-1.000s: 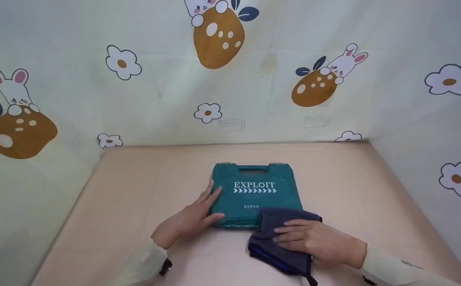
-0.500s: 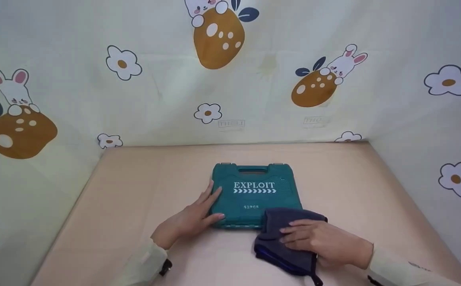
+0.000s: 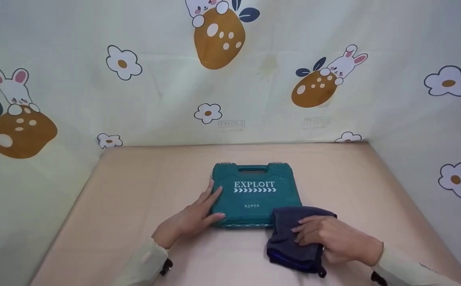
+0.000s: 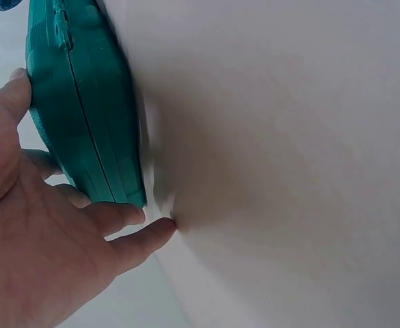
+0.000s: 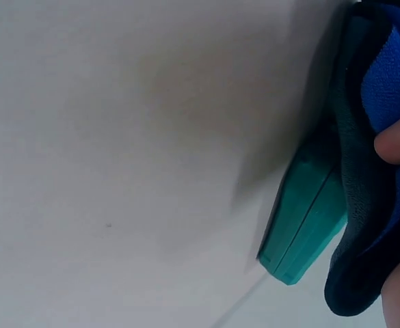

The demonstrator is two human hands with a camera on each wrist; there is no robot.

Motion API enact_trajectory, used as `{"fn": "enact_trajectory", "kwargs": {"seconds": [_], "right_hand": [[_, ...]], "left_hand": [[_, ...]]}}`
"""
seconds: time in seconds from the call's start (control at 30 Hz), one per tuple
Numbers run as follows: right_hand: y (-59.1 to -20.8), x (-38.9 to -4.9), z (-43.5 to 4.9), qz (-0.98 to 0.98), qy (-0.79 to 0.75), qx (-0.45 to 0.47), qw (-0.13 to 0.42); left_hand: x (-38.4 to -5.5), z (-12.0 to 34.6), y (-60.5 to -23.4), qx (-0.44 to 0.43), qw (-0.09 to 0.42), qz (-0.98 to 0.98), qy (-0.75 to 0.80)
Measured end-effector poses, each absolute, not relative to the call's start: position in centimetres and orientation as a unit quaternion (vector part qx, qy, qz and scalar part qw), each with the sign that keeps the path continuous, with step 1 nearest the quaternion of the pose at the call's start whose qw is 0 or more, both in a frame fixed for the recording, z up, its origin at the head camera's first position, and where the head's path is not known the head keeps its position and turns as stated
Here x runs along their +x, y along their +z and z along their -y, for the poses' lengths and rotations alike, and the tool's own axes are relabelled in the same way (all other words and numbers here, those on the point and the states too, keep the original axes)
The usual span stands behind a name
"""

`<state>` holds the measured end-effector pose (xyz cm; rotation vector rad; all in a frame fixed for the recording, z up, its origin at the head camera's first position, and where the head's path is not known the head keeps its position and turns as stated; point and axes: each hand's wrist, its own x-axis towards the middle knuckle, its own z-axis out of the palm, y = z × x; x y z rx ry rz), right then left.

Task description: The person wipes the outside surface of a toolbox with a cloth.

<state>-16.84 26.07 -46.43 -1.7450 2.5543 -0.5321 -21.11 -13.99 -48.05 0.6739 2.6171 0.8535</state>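
Note:
A green plastic tool case (image 3: pixel 254 194) lettered EXPLOIT lies flat on the table, its handle at the far side. My left hand (image 3: pixel 192 218) rests against the case's left side with its fingers fairly straight and spread, the thumb near the front corner. In the left wrist view the fingertips (image 4: pixel 160 232) reach the case's side and the table beside it. My right hand (image 3: pixel 331 238) holds a folded cloth (image 3: pixel 290 232), dark grey outside and blue inside, with black edging. The cloth covers the case's front right corner and hangs over its front. In the right wrist view a thumb (image 5: pixel 399 140) presses on the blue side.
The table (image 3: pixel 143 174) has a beige cover. Pale curtains (image 3: pixel 166 91) printed with rabbits and flowers stand along its back and both sides.
My right hand has slid the cloth to the right along the case's front edge, baring more of the lid. The left hand and the case have stayed in place.

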Motion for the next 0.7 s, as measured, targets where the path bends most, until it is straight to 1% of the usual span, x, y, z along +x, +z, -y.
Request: {"fn": "enact_trajectory", "kwargs": {"seconds": [0.1,0.2,0.3,0.37,0.43,0.53,0.6,0.7], "right_hand": [[-46.0,-16.8,-26.1,-0.821,-0.174,-0.544,0.008],[-45.4,-16.8,-26.1,-0.83,-0.178,-0.528,0.032],[-44.6,-16.9,-26.2,-0.838,-0.189,-0.507,0.07],[-43.9,-17.0,-26.2,-0.838,-0.217,-0.489,0.106],[-43.4,-17.1,-26.1,-0.83,-0.261,-0.473,0.138],[-42.7,-17.2,-26.1,-0.806,-0.344,-0.45,0.171],[-42.3,-17.3,-26.0,-0.789,-0.393,-0.436,0.183],[-41.8,-17.5,-25.8,-0.781,-0.441,-0.409,0.169]], "left_hand": [[-21.1,14.0,-48.1,0.238,0.152,-0.911,0.3],[-21.0,14.0,-48.1,0.238,0.154,-0.911,0.301],[-21.0,14.0,-48.1,0.233,0.155,-0.912,0.299],[-20.9,14.0,-48.1,0.23,0.155,-0.914,0.297],[-20.9,14.0,-48.2,0.229,0.153,-0.915,0.295],[-20.9,14.0,-48.3,0.229,0.153,-0.914,0.298],[-21.0,14.0,-48.3,0.23,0.153,-0.913,0.301],[-21.0,14.0,-48.2,0.228,0.152,-0.913,0.303]]}}
